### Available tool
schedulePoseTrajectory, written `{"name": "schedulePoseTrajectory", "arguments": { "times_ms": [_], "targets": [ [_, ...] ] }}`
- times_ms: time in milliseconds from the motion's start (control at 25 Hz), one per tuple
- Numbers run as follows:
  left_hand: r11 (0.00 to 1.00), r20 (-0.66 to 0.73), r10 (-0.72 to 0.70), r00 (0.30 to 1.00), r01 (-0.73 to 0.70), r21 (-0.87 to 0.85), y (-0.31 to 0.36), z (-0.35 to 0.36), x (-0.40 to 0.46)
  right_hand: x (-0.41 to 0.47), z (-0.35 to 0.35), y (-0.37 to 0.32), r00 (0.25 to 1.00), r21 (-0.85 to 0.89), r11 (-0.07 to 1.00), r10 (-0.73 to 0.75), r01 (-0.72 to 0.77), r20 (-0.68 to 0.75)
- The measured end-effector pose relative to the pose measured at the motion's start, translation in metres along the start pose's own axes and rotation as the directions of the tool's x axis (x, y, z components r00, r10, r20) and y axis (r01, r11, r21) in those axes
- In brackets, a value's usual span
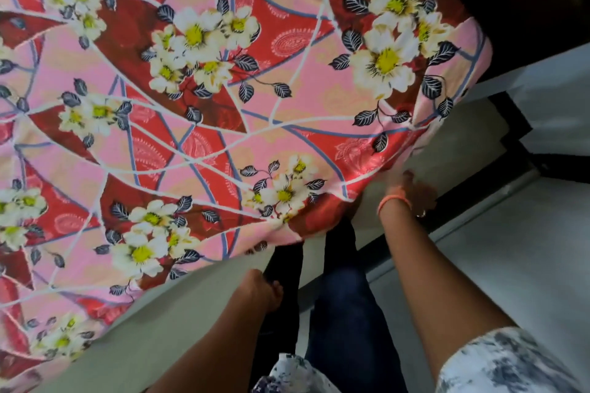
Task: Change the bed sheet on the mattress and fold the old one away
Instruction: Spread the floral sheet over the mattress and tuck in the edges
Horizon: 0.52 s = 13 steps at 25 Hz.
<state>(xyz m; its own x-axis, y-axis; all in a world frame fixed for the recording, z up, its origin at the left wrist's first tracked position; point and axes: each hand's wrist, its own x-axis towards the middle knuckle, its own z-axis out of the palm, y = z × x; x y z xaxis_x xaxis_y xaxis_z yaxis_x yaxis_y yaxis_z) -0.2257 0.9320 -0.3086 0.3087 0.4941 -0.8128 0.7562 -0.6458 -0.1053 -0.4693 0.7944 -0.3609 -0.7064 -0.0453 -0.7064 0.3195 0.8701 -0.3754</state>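
Floral sheet (198,99), pink/red w/ white flowers, lies spread over the mattress (191,306) top; its near edge hangs only a short way over, grey mattress side bare below it. Can't tell if this is the old sheet coming off or the new one going on; no 2nd sheet in view, no folded one either, so the folding step looks not done as far as shown. Judgement: mid-task, working the near corner/edge, tuck or untuck unclear. Right hand (412,191), orange band on the wrist, ring on a finger, reaches at the sheet hem near the rounded corner, just under the hanging cloth; blurred, fingers partly hidden by the fabric, so can't tell if it pinches the hem or only touches. Left hand (261,292) is low by the mattress side, fingers curled, touching or just beside dark fabric of the person's leg (338,297); whether it grips the mattress edge, the cloth or nothing, can't tell. Edges: near long edge runs diag from lower left to the corner at right; far corner at upper right drapes rounded, dark gap behind it. Room: person stands tight against the bed side, pale floor (526,265) to the right w/ a dark strip across it, looks open enough for stepping round the corner. Left part of the bed runs out of view.
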Motion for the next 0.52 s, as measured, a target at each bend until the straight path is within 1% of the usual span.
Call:
{"name": "schedulePoseTrajectory", "arguments": {
  "times_ms": [40,80,120,160,200,240,280,320,360,400,440,480,520],
  "targets": [
    [0.994,-0.023,-0.028,0.999,0.026,-0.105,0.006,-0.003,0.003,-0.02,0.002,0.003,0.984,-0.126,0.985,-0.131,0.116,-0.12],
    [0.986,0.002,-0.022,1.0,0.022,-0.168,0.01,-0.004,-0.002,-0.04,0.008,0.003,0.954,-0.169,0.965,-0.233,0.203,-0.189],
    [0.967,0.067,-0.031,0.997,0.047,-0.252,0.016,-0.002,-0.001,-0.056,0.016,0.01,0.92,-0.17,0.935,-0.34,0.31,-0.193],
    [0.95,0.149,0.014,0.989,0.033,-0.311,0.023,0.0,-0.004,-0.074,0.023,0.015,0.867,-0.189,0.872,-0.479,0.451,-0.137],
    [0.934,0.164,0.057,0.985,0.006,-0.357,0.031,0.0,0.0,-0.09,0.03,0.02,0.771,-0.246,0.755,-0.635,0.607,-0.048],
    [0.929,0.159,0.115,0.981,-0.049,-0.367,0.04,-0.001,0.001,-0.105,0.038,0.025,0.637,-0.284,0.592,-0.764,0.754,0.102],
    [0.914,0.135,0.136,0.981,-0.072,-0.399,0.051,-0.002,0.005,-0.124,0.046,0.026,0.467,-0.295,0.387,-0.837,0.873,0.285],
    [0.909,0.12,0.153,0.981,-0.092,-0.407,0.061,-0.007,0.006,-0.137,0.056,0.025,0.302,-0.254,0.2,-0.826,0.946,0.476],
    [0.877,0.119,0.165,0.979,-0.09,-0.473,0.068,-0.011,0.007,-0.149,0.069,0.028,0.156,-0.177,0.052,-0.747,0.983,0.647],
    [0.838,0.101,0.162,0.982,-0.082,-0.54,0.072,-0.021,0.013,-0.163,0.081,0.032,0.048,-0.121,-0.08,-0.604,0.989,0.796],
    [0.799,0.076,0.158,0.985,-0.082,-0.596,0.076,-0.03,0.015,-0.18,0.092,0.038,-0.005,-0.091,-0.205,-0.427,0.975,0.904],
    [0.784,0.054,0.149,0.987,-0.085,-0.614,0.08,-0.039,0.016,-0.195,0.102,0.046,-0.032,-0.057,-0.315,-0.272,0.947,0.962],
    [0.794,0.024,0.149,0.989,-0.105,-0.599,0.084,-0.048,0.021,-0.21,0.11,0.055,-0.057,-0.008,-0.404,-0.149,0.915,0.987]
  ]
}}
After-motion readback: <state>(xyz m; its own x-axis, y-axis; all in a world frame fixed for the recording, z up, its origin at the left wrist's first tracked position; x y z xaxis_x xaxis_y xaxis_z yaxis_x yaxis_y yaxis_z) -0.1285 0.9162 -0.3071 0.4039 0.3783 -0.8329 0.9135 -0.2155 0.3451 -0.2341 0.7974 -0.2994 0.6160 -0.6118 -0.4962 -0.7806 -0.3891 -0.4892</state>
